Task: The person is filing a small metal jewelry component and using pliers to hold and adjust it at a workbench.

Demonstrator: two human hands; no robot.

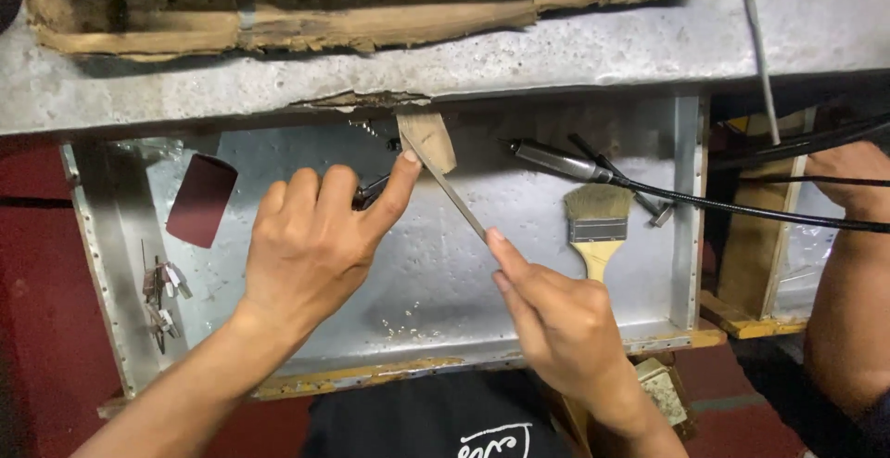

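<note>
My left hand [311, 240] reaches over a shallow metal tray [686, 226], its thumb pressing near the tip of a thin metal file [451, 195]. My right hand [547, 310] holds the file's lower end between its fingers. The file slants up-left against a small wooden block [428, 138] that sticks out from under the tray's upper edge. Whatever my left fingers curl around is hidden, apart from a bit of dark metal beside the thumb.
A paintbrush [597, 226] with a yellow handle lies in the tray, next to a rotary tool handpiece [556, 159] on a black flexible shaft. A dark red sandpaper piece [201, 200] and small bits [162, 296] lie at left. Another person's arm [848, 273] is at right.
</note>
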